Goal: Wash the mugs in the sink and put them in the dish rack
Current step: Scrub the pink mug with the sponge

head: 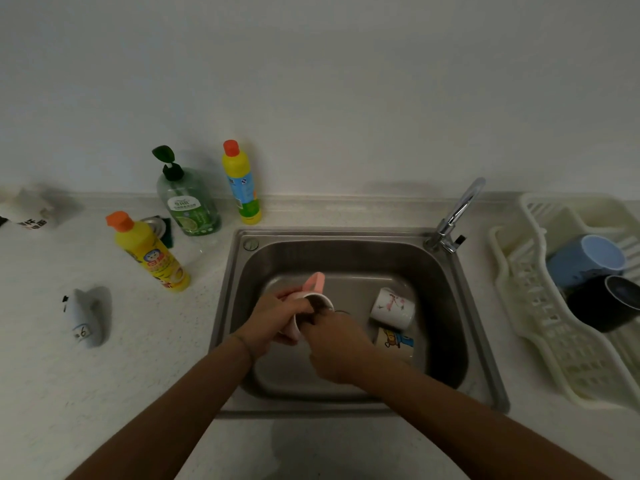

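While the left hand (277, 315) grips a pink mug (313, 299), right hand (337, 348) fingers curled at its rim, labels unreadable

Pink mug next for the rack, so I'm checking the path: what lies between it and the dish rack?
In the head view, two white mugs lie on the sink floor between the pink mug and the dish rack, then the sink's right rim.

This is looking like a home kitchen. A shiny metal sink (346, 258) is sitting in a pale speckled counter (104, 375), with a bent tap (457, 216) standing at its 1 o'clock corner. Soap bottles (188, 199) are standing at 10 o'clock by the plain white wall (311, 81). A white dish rack (540, 327) at 3 o'clock is holding mugs (588, 261).
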The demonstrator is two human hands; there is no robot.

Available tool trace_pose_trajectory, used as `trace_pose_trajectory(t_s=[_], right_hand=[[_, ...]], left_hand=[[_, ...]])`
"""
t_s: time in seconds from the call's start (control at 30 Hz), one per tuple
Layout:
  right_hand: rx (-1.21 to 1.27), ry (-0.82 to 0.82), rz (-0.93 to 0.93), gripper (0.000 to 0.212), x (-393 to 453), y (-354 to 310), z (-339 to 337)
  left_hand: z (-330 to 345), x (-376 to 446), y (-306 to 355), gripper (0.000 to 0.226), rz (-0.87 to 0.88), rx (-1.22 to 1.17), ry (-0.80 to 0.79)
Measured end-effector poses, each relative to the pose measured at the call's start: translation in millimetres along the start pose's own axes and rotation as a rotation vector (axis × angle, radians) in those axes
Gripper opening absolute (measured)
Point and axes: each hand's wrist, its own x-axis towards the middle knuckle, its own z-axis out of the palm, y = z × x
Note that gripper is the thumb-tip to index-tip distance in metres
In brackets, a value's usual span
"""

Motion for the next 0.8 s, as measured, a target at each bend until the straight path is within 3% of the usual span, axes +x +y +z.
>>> trace_pose_trajectory(t_s=[0.07, 0.23, 0.4, 0.5, 0.57, 0.7, 0.8], right_hand=[[0.0, -0.032, 0.048, 0.043, 3, 1, -3], [0.278, -0.041, 0.063, 0.033, 21, -7, -8], [0.02, -0.022, 0.014, 0.038, 0, 3, -5], [0.189, 0.044, 0.184, 0.024, 10, -10, 1], [0.238, 0.041, 0.187, 0.019, 11, -13, 2], [0.027, 0.074, 0.007, 0.037, -5, -4, -7], [0.069, 0.19, 0.072, 0.038, 2, -10, -13]], left_hand=[[1, 1, 3, 0.055, 0.025, 0.016, 0.032], [12, 3, -2, 0.036, 0.064, -0.123, 0.122], [-3, 6, -6, 0.044, 0.019, -0.032, 0.001], [6, 4, -1, 0.04, 0.001, -0.066, 0.046], [5, 4, -1, 0.038, -0.043, -0.016, -0.007], [-11, 3, -2, 0.036, -0.087, -0.003, -0.116], [7, -1, -3, 0.032, 0.055, -0.175, 0.017]])
